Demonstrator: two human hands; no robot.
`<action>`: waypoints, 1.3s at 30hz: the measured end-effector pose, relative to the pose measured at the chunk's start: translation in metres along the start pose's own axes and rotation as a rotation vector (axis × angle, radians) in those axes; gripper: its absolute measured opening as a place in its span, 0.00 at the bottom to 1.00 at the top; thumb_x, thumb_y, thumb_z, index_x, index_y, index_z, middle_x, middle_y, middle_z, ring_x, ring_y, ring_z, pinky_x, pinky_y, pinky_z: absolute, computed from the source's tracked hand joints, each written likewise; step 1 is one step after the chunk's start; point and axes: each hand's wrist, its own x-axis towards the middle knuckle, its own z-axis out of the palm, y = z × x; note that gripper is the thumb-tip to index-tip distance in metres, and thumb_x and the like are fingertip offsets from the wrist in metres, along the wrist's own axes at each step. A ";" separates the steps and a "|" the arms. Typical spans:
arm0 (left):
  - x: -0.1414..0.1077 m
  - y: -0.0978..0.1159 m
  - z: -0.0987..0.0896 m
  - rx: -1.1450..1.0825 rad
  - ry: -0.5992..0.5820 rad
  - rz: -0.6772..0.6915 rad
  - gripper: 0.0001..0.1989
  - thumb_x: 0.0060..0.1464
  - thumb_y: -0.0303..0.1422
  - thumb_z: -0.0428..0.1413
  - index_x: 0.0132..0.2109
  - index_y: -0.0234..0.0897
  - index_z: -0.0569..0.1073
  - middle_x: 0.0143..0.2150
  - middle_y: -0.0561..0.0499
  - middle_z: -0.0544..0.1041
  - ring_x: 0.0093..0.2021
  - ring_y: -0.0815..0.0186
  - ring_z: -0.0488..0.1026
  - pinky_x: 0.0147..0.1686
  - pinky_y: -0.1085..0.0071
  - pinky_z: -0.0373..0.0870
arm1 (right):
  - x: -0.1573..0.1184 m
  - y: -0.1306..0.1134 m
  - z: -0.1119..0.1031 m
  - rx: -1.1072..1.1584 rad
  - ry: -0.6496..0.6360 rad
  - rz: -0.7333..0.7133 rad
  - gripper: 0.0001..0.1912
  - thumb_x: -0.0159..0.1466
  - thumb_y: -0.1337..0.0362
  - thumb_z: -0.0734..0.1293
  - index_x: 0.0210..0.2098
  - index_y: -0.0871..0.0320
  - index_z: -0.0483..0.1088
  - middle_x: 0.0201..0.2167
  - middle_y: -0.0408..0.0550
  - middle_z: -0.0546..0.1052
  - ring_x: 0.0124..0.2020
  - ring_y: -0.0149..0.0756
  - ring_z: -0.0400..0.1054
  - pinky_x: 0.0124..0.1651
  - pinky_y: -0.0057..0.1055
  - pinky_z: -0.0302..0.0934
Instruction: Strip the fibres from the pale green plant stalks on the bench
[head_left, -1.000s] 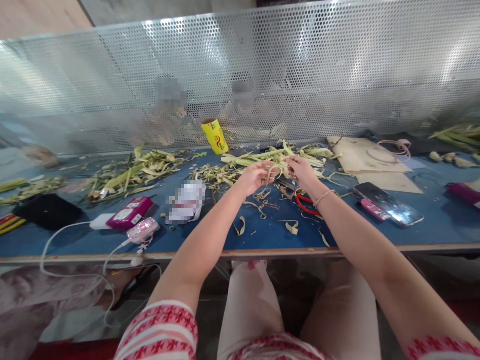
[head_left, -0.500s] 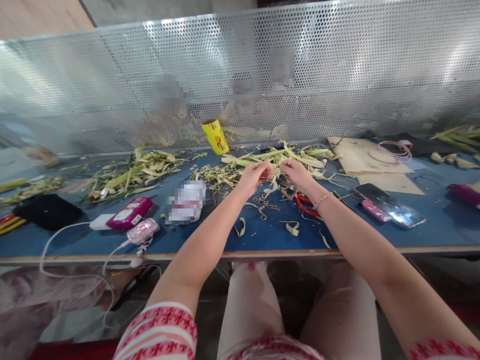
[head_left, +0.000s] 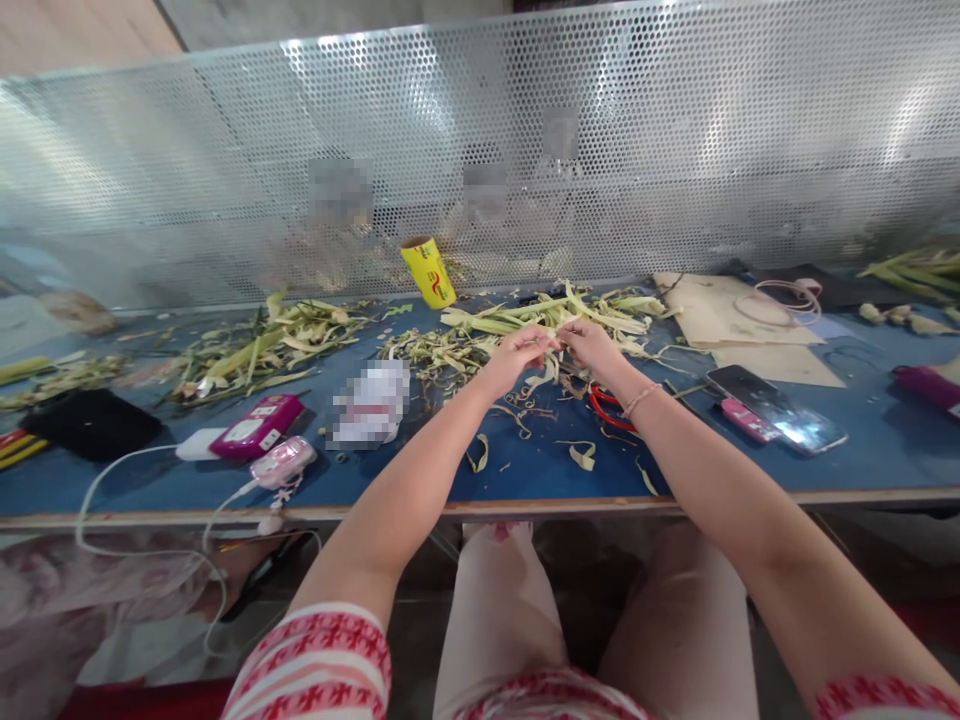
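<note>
Over the middle of the blue table, my left hand and my right hand meet fingertip to fingertip. Both are closed in a pinch on a small pale plant piece, mostly hidden by the fingers. Just behind them lies a heap of pale green stalks and leaf strips. Shrivelled peelings and curled strips are scattered on the near side. Partly under my right wrist rest red-handled scissors or cutters; their blades cannot be made out.
A yellow tube leans near the perforated metal screen. More stalks lie left, beside a white packet, a purple power bank and a black pouch. A phone and brown paper are right.
My left hand has moved slightly right, and its fingers now reach my right fingertips. A small gap showed between the hands before. My right hand has barely moved.
</note>
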 end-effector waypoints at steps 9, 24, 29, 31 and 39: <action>-0.002 0.000 -0.005 0.099 -0.068 0.106 0.08 0.50 0.33 0.56 0.26 0.33 0.72 0.41 0.50 0.71 0.27 0.76 0.63 0.29 0.74 0.63 | -0.005 -0.007 0.001 0.117 0.006 -0.028 0.06 0.61 0.65 0.65 0.28 0.58 0.65 0.17 0.36 0.65 0.11 0.18 0.45 0.14 0.22 0.36; 0.001 0.003 0.007 0.180 0.130 -0.294 0.11 0.53 0.36 0.55 0.26 0.36 0.68 0.18 0.58 0.55 0.18 0.75 0.54 0.20 0.75 0.53 | -0.006 -0.010 0.002 0.071 0.018 -0.001 0.04 0.60 0.71 0.61 0.29 0.59 0.66 0.21 0.39 0.69 0.11 0.18 0.43 0.15 0.22 0.37; 0.000 0.008 0.012 -0.017 0.198 -0.346 0.06 0.52 0.32 0.56 0.29 0.35 0.67 0.29 0.55 0.69 0.22 0.76 0.62 0.25 0.75 0.63 | -0.006 -0.010 0.002 0.106 0.020 -0.002 0.03 0.60 0.69 0.61 0.30 0.58 0.64 0.21 0.37 0.68 0.12 0.18 0.43 0.15 0.21 0.37; 0.000 0.010 0.012 -0.078 0.221 -0.335 0.06 0.52 0.31 0.56 0.30 0.35 0.67 0.30 0.55 0.70 0.22 0.77 0.62 0.25 0.75 0.64 | -0.006 -0.011 0.002 0.137 0.005 0.007 0.02 0.61 0.69 0.60 0.31 0.58 0.63 0.23 0.38 0.70 0.12 0.18 0.43 0.15 0.21 0.37; 0.000 0.004 0.011 -0.111 0.152 -0.354 0.05 0.52 0.32 0.57 0.32 0.34 0.71 0.29 0.53 0.73 0.20 0.75 0.65 0.21 0.76 0.60 | -0.011 -0.014 0.005 0.261 -0.065 0.051 0.05 0.62 0.71 0.57 0.32 0.57 0.62 0.19 0.36 0.64 0.12 0.18 0.42 0.16 0.20 0.35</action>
